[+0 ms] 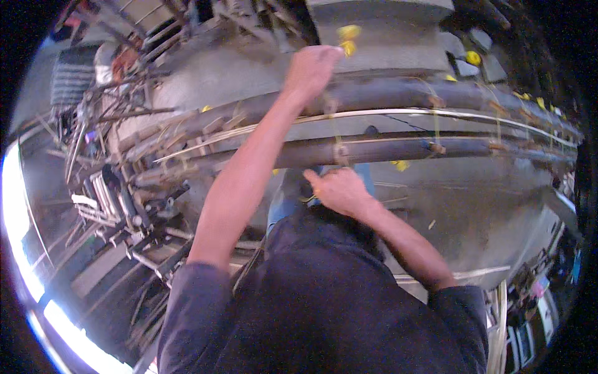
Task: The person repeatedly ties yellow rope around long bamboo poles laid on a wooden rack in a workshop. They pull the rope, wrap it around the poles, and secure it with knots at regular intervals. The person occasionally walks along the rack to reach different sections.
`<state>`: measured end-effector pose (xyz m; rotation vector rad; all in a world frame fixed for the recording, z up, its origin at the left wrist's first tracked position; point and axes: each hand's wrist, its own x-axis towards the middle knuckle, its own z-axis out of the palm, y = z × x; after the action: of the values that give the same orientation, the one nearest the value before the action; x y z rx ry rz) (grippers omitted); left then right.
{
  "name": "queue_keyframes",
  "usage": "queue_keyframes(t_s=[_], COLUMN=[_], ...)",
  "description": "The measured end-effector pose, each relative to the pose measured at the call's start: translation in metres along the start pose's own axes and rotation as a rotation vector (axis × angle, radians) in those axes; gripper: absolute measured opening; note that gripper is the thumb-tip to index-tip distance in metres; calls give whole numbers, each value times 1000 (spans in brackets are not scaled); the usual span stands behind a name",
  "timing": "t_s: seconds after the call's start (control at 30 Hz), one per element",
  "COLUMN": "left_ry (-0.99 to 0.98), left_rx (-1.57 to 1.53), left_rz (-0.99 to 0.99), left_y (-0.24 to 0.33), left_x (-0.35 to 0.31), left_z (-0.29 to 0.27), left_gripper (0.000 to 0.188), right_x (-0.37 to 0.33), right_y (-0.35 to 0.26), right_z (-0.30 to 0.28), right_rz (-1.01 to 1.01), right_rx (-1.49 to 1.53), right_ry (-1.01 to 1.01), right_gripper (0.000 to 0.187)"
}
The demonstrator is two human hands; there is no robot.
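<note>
My left hand (313, 70) is stretched out over the far dark pole (386, 92), its fingers closed. At its fingertips is a blurred yellow bundle (349, 47) that looks like wound cord. My right hand (341, 192) is held close to my body, just on the near side of the near dark pole (380, 148). Its fingers are curled, and a short piece of thin yellow cord (309, 199) shows beside them. Between the two poles runs a long pale strip (374, 113). A thin upright cord (337, 129) crosses from one pole to the other in front of me.
More cords and small wooden pegs (438, 148) sit along both poles, with yellow bundles (400, 165) hanging from them. Stacked frames and metal tubes (118, 206) crowd the left. Grey blocks (466, 67) and a yellow ball (473, 58) lie at the far right.
</note>
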<state>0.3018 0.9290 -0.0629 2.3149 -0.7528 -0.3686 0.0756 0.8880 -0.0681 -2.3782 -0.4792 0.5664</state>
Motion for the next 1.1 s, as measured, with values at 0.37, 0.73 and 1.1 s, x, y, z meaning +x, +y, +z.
queue_keyframes(t_s=[0.37, 0.73, 1.1], left_ry=[153, 333, 38], left_rx=[-21, -241, -112], left_rz=[10, 1, 255], left_y=[-127, -185, -116], left_x=[-80, -187, -209], left_z=[-180, -261, -124], left_gripper=[34, 22, 27], right_x=[24, 164, 80], right_y=[-95, -142, -128], right_z=[8, -59, 50], right_rz=[79, 18, 602], right_rx=[183, -378, 537], right_ry=[428, 738, 373], right_gripper=[26, 8, 20])
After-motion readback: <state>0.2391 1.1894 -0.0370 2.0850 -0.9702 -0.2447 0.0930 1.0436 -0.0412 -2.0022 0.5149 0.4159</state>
